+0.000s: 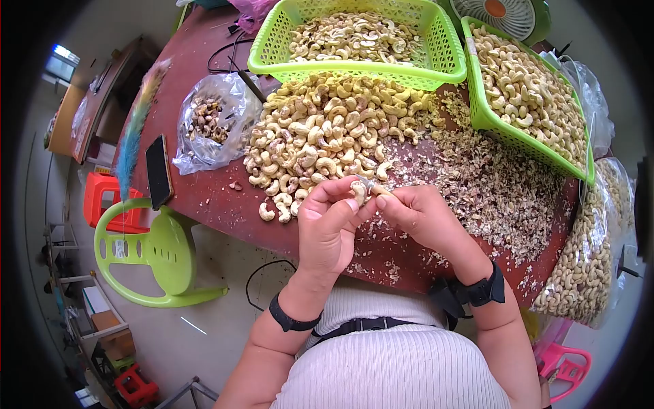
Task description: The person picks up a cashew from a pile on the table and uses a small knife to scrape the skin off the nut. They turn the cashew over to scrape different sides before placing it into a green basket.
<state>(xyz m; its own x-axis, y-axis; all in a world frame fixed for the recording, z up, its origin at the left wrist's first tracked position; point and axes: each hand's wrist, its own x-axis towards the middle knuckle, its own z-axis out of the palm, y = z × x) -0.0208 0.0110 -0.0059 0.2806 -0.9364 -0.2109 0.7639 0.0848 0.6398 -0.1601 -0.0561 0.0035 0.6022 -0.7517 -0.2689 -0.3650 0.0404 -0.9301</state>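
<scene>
My left hand (328,226) pinches a single cashew (358,193) between thumb and fingers, just above the near part of the table. In my right hand (424,214) is a small knife (383,191) with a light-coloured handle, its short metal blade against or very close to the nut. Part of the handle is hidden by my fingers. A big heap of cashews (320,140) lies just beyond my left hand, many with brownish skin patches. Flaky skin scraps (494,194) are spread over the table beyond and to the right of my right hand.
Two green baskets of cashews stand at the back (354,71) and right (485,112). Left are a plastic bag of dark pieces (211,126), a phone (158,172) at the edge and a colourful duster (133,140). A clear bag of cashews (579,273) sits right.
</scene>
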